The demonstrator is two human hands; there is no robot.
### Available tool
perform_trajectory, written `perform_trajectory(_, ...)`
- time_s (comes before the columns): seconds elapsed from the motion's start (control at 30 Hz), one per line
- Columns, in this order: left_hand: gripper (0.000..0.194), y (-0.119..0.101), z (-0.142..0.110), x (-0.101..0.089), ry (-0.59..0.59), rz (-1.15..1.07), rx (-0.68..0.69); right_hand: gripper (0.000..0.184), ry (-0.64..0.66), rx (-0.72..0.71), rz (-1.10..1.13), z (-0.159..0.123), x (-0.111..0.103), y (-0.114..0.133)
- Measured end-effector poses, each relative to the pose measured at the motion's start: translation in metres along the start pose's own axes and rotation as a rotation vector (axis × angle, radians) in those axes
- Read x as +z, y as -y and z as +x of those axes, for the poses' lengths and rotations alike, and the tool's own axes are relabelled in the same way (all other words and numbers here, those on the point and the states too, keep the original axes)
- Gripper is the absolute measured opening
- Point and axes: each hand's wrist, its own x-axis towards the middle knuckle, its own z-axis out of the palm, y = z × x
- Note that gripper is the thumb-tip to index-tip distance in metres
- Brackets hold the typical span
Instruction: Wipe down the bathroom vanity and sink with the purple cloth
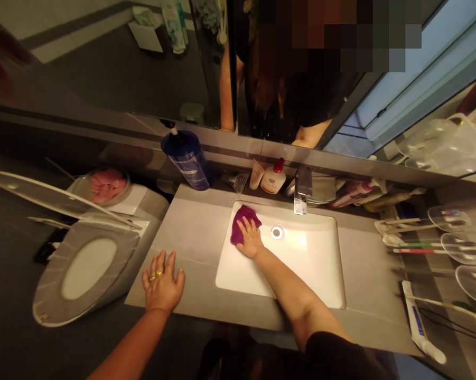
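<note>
A bunched purple cloth (238, 236) lies against the left wall of the white sink (301, 279). My right hand (250, 237) presses down on it, fingers curved over the cloth. Part of the cloth is hidden under the palm. On the grey countertop (198, 232), left of the sink, my left hand (161, 282) rests flat with its fingers spread and holds nothing. Gold-coloured rings are on one of its fingers. The round drain (276, 232) shows to the right of the cloth, and the metal faucet (302, 190) stands behind it.
Along the back edge stand a large blue pump bottle (190, 163), a pink tube (256, 175) and a red-capped bottle (274, 178). A toilet (79, 274) with raised lid is at left. Toothbrushes (416, 244) and a toothpaste tube (418, 322) line the right side; a mirror (285, 121) rises behind.
</note>
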Motion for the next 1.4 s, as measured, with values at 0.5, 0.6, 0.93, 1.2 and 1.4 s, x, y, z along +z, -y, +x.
perform_trajectory(0.5,0.057,0.0,-0.001,0.0,0.009,-0.005,-0.008,0.066,0.016,0.456,-0.539,-0.137,-0.067,-0.2)
perform_trajectory(0.6,0.057,0.0,-0.001,-0.002,0.004,-0.003,-0.001,0.065,0.061,0.618,-0.529,-0.162,-0.063,-0.183)
perform_trajectory(0.93,0.057,-0.003,0.0,-0.003,0.0,-0.037,-0.01,0.082,0.278,0.406,0.079,-0.121,-0.005,-0.012)
perform_trajectory(1.2,0.057,-0.005,0.0,-0.003,-0.02,-0.028,-0.005,0.068,0.115,0.103,0.592,-0.09,0.011,0.08)
perform_trajectory(1.4,0.059,-0.004,0.001,-0.004,-0.016,-0.011,0.004,0.022,0.552,-0.18,0.758,-0.092,-0.031,0.04)
